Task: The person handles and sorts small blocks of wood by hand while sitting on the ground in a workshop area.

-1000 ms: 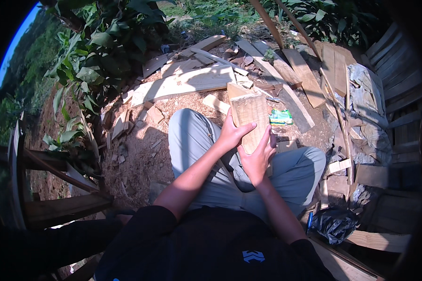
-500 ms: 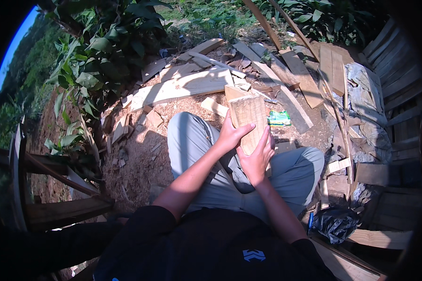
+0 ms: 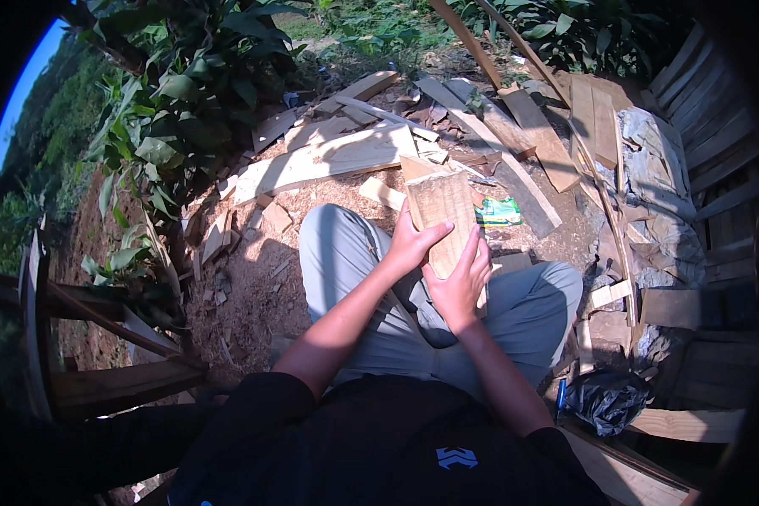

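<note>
Between my bent knees I hold a pale wooden block (image 3: 444, 211), thick and roughly rectangular, tilted with its far end raised. My left hand (image 3: 415, 240) wraps its left side, thumb lying across the face. Gripping the lower right side is my right hand (image 3: 462, 282), its fingers along the edge. Behind the block's far end another wood piece (image 3: 415, 167) shows in part; whether it is joined to the block I cannot tell. The undersides of both hands are hidden.
A wide pale plank (image 3: 329, 162) lies ahead on sawdust, among offcuts. A green packet (image 3: 499, 212) is just right of the block. Long boards (image 3: 538, 139) lean at the far right. A black plastic bag (image 3: 607, 400) and a blue pen-like object (image 3: 561, 396) sit at my right.
The view has shifted very slightly. Both hands keep the same hold on the block, with hardly any movement.
</note>
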Demonstrator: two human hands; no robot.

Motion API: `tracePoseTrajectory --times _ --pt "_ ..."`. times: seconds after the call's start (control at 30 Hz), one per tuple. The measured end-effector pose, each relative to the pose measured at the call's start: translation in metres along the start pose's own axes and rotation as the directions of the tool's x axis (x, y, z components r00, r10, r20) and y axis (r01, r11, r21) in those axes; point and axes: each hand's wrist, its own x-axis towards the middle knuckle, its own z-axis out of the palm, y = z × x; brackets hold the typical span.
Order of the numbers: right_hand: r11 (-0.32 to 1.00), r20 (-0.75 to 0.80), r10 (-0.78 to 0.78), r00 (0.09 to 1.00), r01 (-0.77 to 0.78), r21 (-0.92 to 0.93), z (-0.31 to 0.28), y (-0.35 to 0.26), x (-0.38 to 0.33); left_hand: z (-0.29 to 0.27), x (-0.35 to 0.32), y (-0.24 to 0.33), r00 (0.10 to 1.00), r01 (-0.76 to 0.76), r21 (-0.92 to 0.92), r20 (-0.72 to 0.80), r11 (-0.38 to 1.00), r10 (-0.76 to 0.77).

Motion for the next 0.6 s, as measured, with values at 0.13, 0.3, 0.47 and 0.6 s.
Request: tracePoseTrajectory --times 0.13,0.3,0.47,0.6 --pt "1.0 -0.002 -0.001 1.0 0.001 -0.002 -0.0009 -0.0003 0.0005 0.0012 -0.0003 -0.0011 1.0 -0.021 0.035 0.006 0.999 0.021" --pt "1.0 -0.011 -0.017 1.0 0.017 0.0 -0.0011 0.0 0.0017 0.0018 -0.0005 -0.0008 1.0 -0.002 -0.003 -0.014 1.0 0.001" --pt "1.0 -0.021 -0.017 1.0 0.017 0.001 -0.0034 -0.0026 0.0022 0.0029 -0.0011 0.0006 1.0 0.002 -0.033 -0.01 0.999 -0.003" --pt "1.0 -0.019 -0.024 1.0 0.024 -0.001 -0.0022 -0.0028 0.0012 -0.001 -0.0012 -0.002 1.0 -0.028 -0.008 -0.013 1.0 0.028"
